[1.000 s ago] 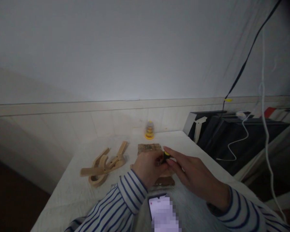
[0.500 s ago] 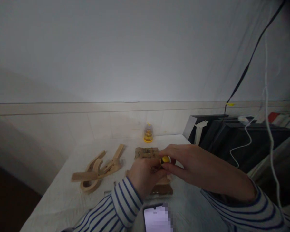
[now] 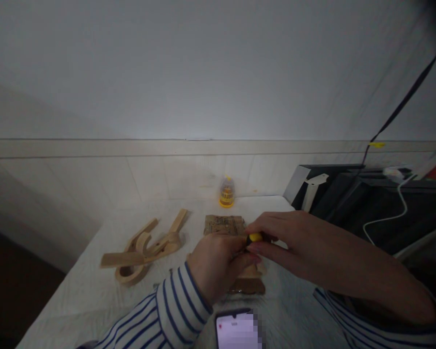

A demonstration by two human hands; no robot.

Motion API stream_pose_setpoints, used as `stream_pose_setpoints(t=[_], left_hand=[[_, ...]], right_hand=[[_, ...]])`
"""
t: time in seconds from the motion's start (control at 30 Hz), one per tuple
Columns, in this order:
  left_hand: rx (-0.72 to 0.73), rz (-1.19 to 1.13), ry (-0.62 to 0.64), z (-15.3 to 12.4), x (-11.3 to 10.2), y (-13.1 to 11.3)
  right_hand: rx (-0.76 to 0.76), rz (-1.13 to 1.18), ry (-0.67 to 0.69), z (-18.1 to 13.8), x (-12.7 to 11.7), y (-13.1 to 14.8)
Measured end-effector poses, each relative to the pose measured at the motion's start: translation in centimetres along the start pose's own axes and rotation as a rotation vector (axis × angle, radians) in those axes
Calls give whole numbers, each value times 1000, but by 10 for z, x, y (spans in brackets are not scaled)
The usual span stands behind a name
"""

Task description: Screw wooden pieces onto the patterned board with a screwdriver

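Observation:
My right hand (image 3: 279,235) is closed, with thumb and fingers pinching a small yellow and black screwdriver handle (image 3: 255,238). The tip of the screwdriver is out of sight behind my left hand (image 3: 218,261). That hand is closed right beside the handle, its fingers curled over something hidden. Light wooden pieces (image 3: 252,271) show below and behind my hands, near a brown packet (image 3: 245,286). Just beyond my hands lies a printed brown wrapper (image 3: 225,224). To the left rests a partly joined assembly of curved and straight wooden parts (image 3: 145,252).
A yellow-based clear container (image 3: 226,194) stands at the back of the white-covered table (image 3: 80,300). A phone (image 3: 236,329) lies at the near edge, screen lit. Dark panels (image 3: 349,203) and a white cable (image 3: 403,208) are at the right.
The camera view has shifted a little. Both hands stay together, and the screwdriver handle has tilted, showing more of its side. My right wrist sits farther right in the picture.

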State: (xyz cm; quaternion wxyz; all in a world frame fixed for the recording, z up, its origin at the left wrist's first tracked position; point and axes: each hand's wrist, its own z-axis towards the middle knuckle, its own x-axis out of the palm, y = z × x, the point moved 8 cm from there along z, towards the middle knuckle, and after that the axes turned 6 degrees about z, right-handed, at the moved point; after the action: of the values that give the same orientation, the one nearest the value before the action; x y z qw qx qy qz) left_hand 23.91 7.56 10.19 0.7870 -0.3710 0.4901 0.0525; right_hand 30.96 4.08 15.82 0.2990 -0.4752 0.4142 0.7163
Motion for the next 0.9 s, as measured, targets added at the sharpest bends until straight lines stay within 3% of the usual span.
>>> stream_pose_setpoints(t=[0.43, 0.67, 0.9], left_hand=[[-15, -14, -19, -1, 3, 1], [-122, -34, -125, -5, -2, 7], [-138, -76, -148, -7, -2, 11]], right_hand=[[5, -56, -3, 1, 2, 1], [35, -55, 43, 3, 3, -2], [20, -21, 30, 4, 3, -1]])
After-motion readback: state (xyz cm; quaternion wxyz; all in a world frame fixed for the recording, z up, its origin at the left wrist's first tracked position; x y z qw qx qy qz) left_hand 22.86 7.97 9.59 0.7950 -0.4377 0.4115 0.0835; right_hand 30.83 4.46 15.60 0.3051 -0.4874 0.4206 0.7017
